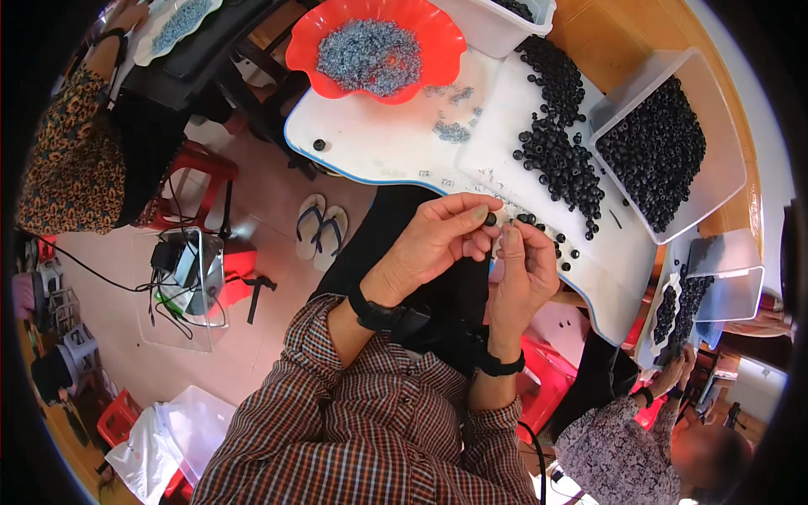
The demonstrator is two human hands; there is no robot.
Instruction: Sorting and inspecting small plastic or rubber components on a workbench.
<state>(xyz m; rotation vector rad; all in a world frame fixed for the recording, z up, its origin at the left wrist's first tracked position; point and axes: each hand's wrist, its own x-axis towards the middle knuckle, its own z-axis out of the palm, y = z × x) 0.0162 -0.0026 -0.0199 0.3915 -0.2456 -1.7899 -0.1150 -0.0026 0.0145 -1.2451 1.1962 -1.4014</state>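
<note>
My left hand (pixel 438 234) pinches a small round black part (pixel 491 219) between thumb and forefinger. Close beside it, my right hand (pixel 523 268) has thumb and forefinger pressed together; whatever they hold is too small to make out. Both hands are just over the near edge of a white table (pixel 370 139) with a blue rim. Several black round parts lie right behind my right fingertips. Farther back, a large heap of these black parts (pixel 555 156) spreads over the table, with a few tiny clear bluish pieces (pixel 452 132) to its left.
A red wavy-edged bowl (pixel 438 55) of clear bluish pieces stands at the back left. To the right, a clear bin (pixel 715 160) full of black parts is tipped sideways. Co-workers sit on both sides. Slippers (pixel 310 220) and a clear box of cables (pixel 189 316) are on the floor.
</note>
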